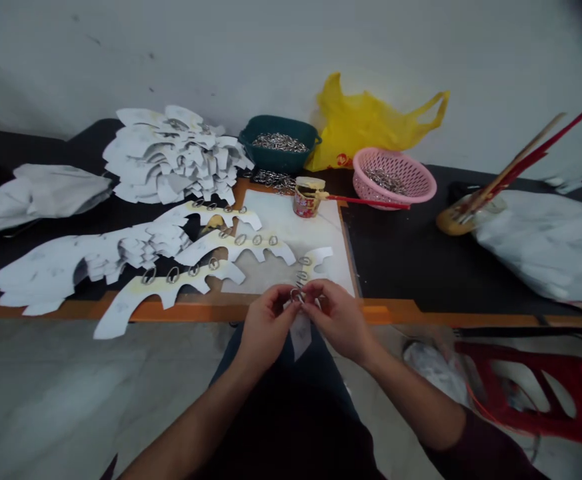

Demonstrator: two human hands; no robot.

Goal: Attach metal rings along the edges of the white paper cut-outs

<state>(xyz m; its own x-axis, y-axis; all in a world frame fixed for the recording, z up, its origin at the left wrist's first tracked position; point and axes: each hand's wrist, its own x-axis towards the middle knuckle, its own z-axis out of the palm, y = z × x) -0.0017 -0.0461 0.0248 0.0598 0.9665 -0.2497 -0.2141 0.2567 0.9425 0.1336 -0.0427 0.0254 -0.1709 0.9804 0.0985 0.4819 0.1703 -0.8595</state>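
My left hand and my right hand meet at the table's front edge, both pinched on one white cut-out piece that hangs down between them. A small metal ring sits at the fingertips on a tab of that piece. Further tabs of it with rings lie on the white board. To the left lie similar white pieces with rings fitted.
A pile of white cut-outs sits at the back left. A green tub and a pink basket hold metal rings. A glue pot with a red brush stands on the board. Yellow bag, brushes, red stool.
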